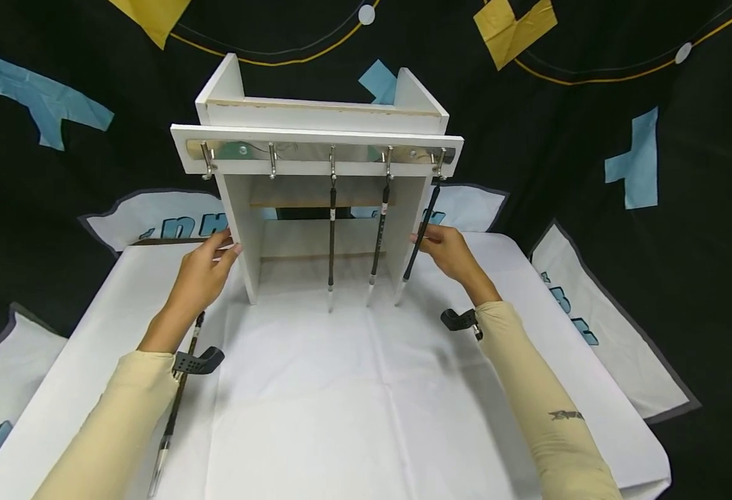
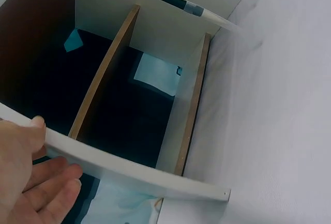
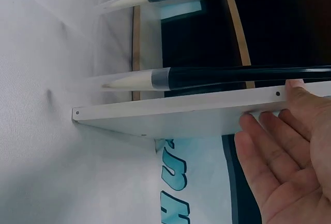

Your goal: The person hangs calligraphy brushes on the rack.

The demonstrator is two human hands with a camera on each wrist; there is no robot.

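Observation:
A white wooden shelf rack stands on the white-covered table, a row of metal hooks across its front. My left hand holds its left side panel, thumb at the front edge and fingers on the outer side. On the opposite side, my right hand grips the right side panel the same way. Three dark-handled, clear-capped brushes hang from the hooks: a middle brush, another brush beside it, and a right brush in front of the right hand's fingertips.
Another capped brush lies on the table by the left forearm, partly hidden behind the wrist camera. The two leftmost hooks carry no brush. Behind the table hangs a black cloth with blue and yellow tape pieces and white lettered sheets.

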